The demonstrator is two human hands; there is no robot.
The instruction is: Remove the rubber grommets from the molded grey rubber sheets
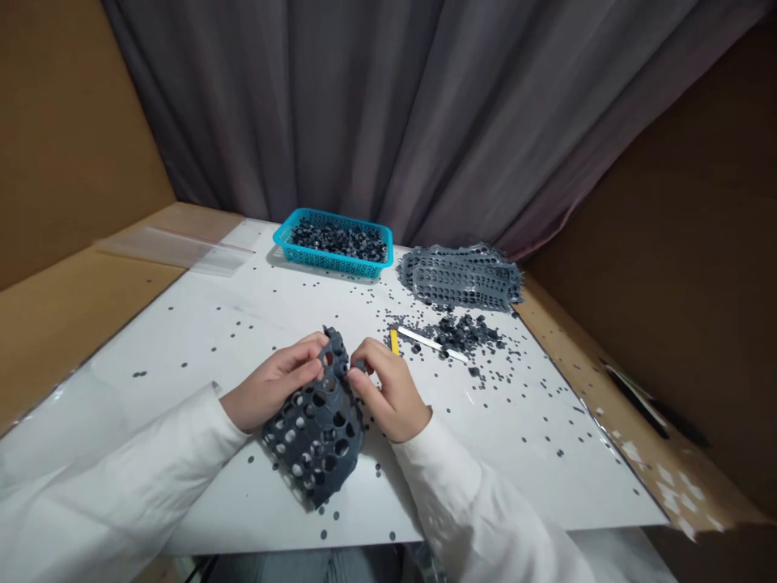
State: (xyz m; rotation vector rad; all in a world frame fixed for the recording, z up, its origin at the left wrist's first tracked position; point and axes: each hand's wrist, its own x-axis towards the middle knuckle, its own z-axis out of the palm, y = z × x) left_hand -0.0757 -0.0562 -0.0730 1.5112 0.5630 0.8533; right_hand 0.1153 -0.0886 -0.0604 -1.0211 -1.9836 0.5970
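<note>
A dark grey sheet full of round holes (pixel 321 437) hangs tilted between my hands, over the near part of the white table. My left hand (pixel 276 380) pinches its upper left edge, thumb on the near face. At the sheet's upper right edge, my right hand (pixel 388 389) has thumb and fingers pressed together on a small dark piece. Whether that piece is still joined to the sheet cannot be made out. The lower end of the sheet is held by neither hand.
A blue basket (pixel 328 261) of small dark pieces stands at the back. Right of it lie stacked perforated sheets (pixel 461 278), with a dark pile (pixel 467 334), a white stick (pixel 425 340) and a yellow piece (pixel 394 341) nearer. Small dark discs are scattered about. Clear plastic bags (pixel 176 249) lie back left.
</note>
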